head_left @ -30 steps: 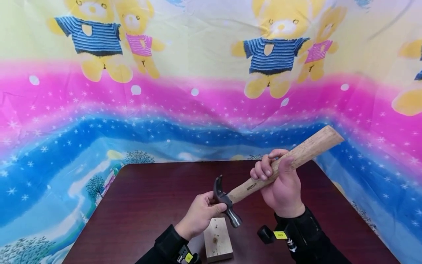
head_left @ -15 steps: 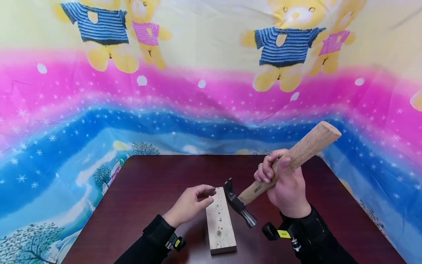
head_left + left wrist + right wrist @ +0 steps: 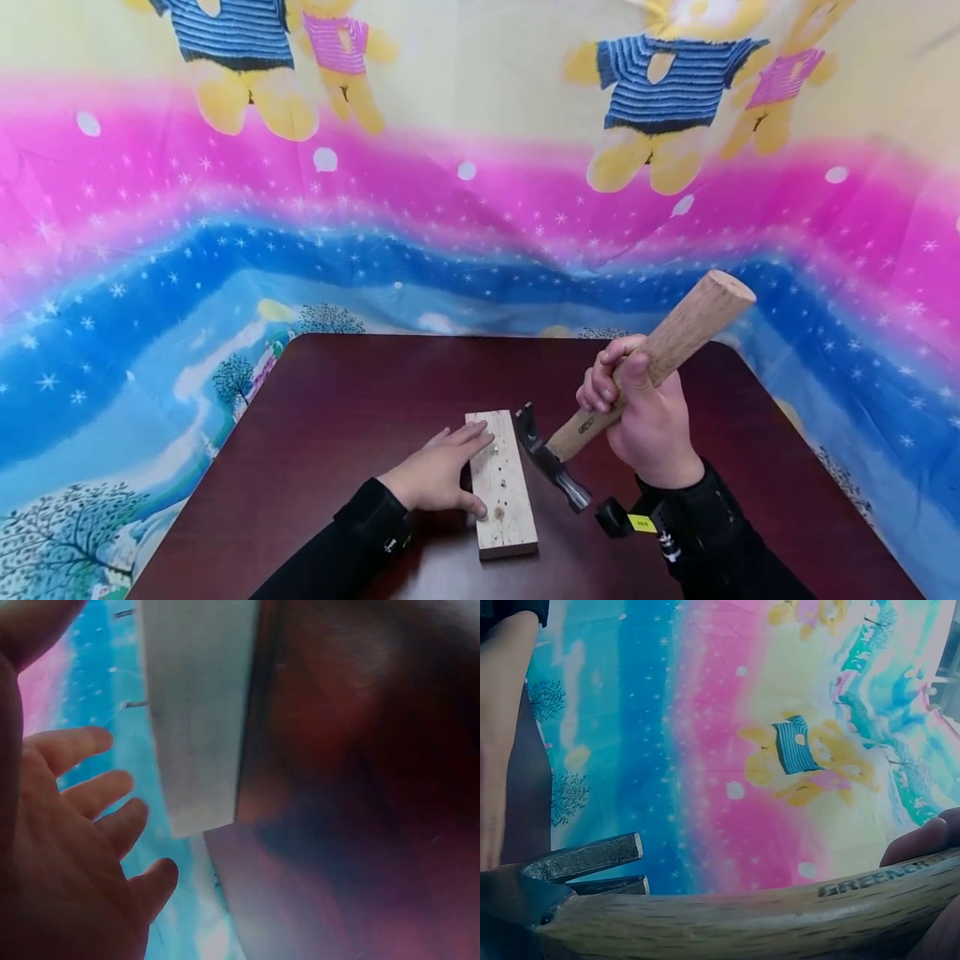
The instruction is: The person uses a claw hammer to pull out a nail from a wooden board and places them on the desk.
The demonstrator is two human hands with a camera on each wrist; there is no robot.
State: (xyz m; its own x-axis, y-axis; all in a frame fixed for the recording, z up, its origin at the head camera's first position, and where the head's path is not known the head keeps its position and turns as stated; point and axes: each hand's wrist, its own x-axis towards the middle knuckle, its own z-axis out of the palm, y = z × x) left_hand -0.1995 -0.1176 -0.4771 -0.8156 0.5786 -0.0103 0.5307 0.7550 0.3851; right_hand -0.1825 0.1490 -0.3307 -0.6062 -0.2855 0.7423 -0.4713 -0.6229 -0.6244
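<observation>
A pale wooden board (image 3: 517, 508) lies lengthwise on the dark table, with small holes or dark marks and a knot on top. My left hand (image 3: 435, 475) is spread at its left side, fingertips and thumb over the top face. In the left wrist view two nails (image 3: 133, 704) stick up from the board, near my loosely bent fingers. My right hand (image 3: 652, 425) grips a claw hammer (image 3: 686, 333) by the middle of its wooden handle. The butt points up and away to the right; the metal head hangs low, close to the board's right side. The right wrist view shows the claw (image 3: 592, 859).
The dark reddish-brown table (image 3: 360, 392) extends around the board. A printed cloth (image 3: 450, 233) with bears and snowflakes hangs behind the table and along its sides.
My left hand has let go of the hammer head and come down to the board. The right hand keeps its grip, and the hammer head now hangs right of the board.
</observation>
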